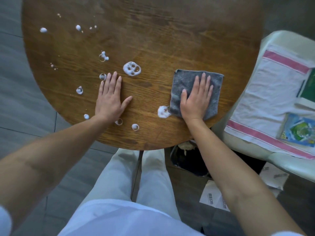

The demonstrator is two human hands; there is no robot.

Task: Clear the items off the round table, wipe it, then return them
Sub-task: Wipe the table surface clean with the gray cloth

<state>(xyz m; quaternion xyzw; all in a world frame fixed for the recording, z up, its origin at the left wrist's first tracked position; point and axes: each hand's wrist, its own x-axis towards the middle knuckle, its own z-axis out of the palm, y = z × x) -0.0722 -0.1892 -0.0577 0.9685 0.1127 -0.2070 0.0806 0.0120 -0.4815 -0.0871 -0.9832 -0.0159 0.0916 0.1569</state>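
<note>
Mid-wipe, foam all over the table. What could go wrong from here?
1. The left hand lies flat on the round table among foam blobs; it may smear them or slip.
2. The gray cloth under the right hand sits near the edge; a foam blob beside it could get pushed off onto the floor.
3. Most foam lies left of the cloth, easily missed.

Left hand (110, 97): palm down, flat on the round surface (153, 40) near its close edge, fingers straight and together, thumb spread toward the right hand; it holds nothing. Right hand (196, 99): palm down on the grey cloth (185, 79), fingers straight and slightly fanned, pressing the cloth against the surface near the close right edge. Both bare forearms reach forward over the close edge, well apart.
</note>
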